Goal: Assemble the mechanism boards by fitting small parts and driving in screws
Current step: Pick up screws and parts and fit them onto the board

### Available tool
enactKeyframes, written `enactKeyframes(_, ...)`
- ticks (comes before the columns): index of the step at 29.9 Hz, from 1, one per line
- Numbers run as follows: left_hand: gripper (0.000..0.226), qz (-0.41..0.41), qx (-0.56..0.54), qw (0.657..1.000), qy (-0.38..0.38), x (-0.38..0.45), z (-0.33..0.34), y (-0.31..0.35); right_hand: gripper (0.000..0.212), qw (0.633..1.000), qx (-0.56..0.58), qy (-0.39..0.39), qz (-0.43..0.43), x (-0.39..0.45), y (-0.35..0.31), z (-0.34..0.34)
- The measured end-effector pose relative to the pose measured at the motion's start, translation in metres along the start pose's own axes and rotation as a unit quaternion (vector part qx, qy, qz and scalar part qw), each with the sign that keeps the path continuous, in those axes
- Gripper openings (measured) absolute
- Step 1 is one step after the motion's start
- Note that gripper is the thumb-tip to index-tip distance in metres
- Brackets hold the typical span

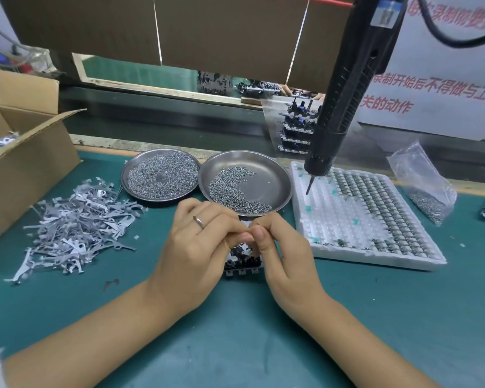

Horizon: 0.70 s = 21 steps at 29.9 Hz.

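A dark mechanism board [242, 261] lies on the green mat, mostly hidden under my hands. My left hand [196, 245] and my right hand [280, 253] meet above it, fingertips pinched together on a small part too small to make out. Two steel dishes of screws [163, 175] [245, 189] stand just beyond the hands. A black electric screwdriver [345, 96] hangs above the right side, bit pointing down over the white foam tray [356, 217] of small parts.
A heap of flat grey metal levers [76, 225] lies at the left, beside an open cardboard box [20, 163]. A plastic bag of screws [423, 186] sits at the right. Stacked finished boards [297, 130] stand behind the dishes.
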<state>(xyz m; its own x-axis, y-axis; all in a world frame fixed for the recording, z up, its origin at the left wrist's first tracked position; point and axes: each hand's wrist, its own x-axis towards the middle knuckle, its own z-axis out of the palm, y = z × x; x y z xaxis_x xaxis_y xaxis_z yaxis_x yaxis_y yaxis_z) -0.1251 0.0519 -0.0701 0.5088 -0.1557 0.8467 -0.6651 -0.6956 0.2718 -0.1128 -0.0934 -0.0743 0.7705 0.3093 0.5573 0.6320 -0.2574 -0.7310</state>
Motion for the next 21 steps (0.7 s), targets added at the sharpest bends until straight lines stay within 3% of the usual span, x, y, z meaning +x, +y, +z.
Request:
enactKeyframes(3,0.02,-0.014,0.008,0.999,-0.035,0.006,-0.005,-0.009,0.022,0.999,0.021,0.022,0.029,0.001,0.002,-0.001)
enactKeyframes(6,0.018,-0.102,0.088,0.99,-0.044,0.016,-0.018,-0.042,0.026,0.994,0.041,0.061,0.077,0.003,0.004,-0.003)
enactKeyframes(10,0.018,-0.268,0.234,0.93,-0.094,0.017,-0.032,-0.085,0.023,0.987,0.065,0.084,0.118,0.005,0.004,-0.003)
enactKeyframes(13,0.023,-0.334,0.248,0.902,-0.113,0.016,-0.03,-0.086,0.024,0.987,0.063,0.08,0.121,0.004,0.003,-0.002)
enactKeyframes(15,0.021,-0.287,0.205,0.933,-0.067,0.019,-0.029,-0.073,0.026,0.988,0.057,0.074,0.123,0.004,0.004,-0.003)
enactKeyframes(17,0.023,-0.208,0.046,0.975,-0.058,0.022,-0.027,-0.044,0.025,0.989,0.055,0.06,0.122,0.005,0.003,-0.004)
enactKeyframes(19,0.029,-0.178,-0.107,0.973,-0.102,0.019,-0.02,-0.011,0.023,0.99,0.068,0.033,0.115,0.005,0.002,-0.005)
enactKeyframes(21,0.025,-0.189,-0.169,0.961,-0.107,0.014,-0.014,0.007,0.02,0.991,0.088,0.0,0.104,0.005,0.0,-0.006)
